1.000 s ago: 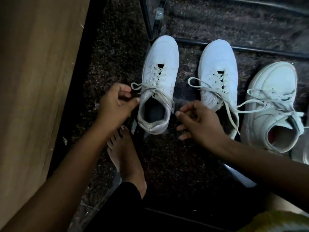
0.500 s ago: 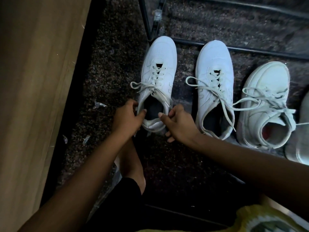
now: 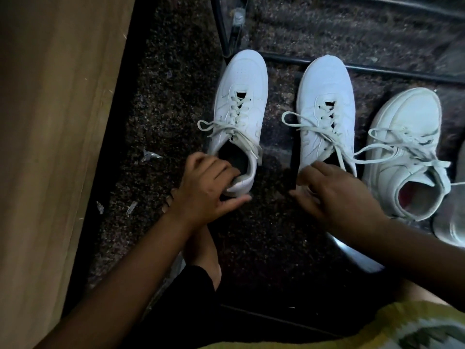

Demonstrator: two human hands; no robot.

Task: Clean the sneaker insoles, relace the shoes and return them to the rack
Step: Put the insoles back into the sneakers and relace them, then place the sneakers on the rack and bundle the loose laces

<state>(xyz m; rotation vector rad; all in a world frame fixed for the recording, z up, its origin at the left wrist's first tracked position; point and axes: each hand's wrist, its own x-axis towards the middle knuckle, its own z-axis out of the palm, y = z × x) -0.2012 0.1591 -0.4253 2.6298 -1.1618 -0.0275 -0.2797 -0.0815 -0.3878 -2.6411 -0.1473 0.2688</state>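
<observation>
A white sneaker (image 3: 239,96) with loosely threaded laces stands on the dark speckled floor, toe pointing away from me. My left hand (image 3: 206,187) grips its heel, fingers inside the opening and thumb behind the heel. A second white sneaker (image 3: 324,91) stands to its right with its laces trailing to the right. My right hand (image 3: 337,197) lies over that sneaker's heel with fingers spread, hiding the heel. The insoles are not visible in the dark openings.
A third white sneaker (image 3: 407,122) with a red lining stands further right, with part of another shoe (image 3: 453,222) at the edge. The rack's black bar (image 3: 377,69) runs behind the toes. A wooden panel (image 3: 50,122) fills the left. My bare foot (image 3: 201,250) is under my left arm.
Both hands let go of the left sneaker's laces and dropped to its heel. The right hand then moved right, onto the second sneaker's heel. The left hand stays on the first sneaker.
</observation>
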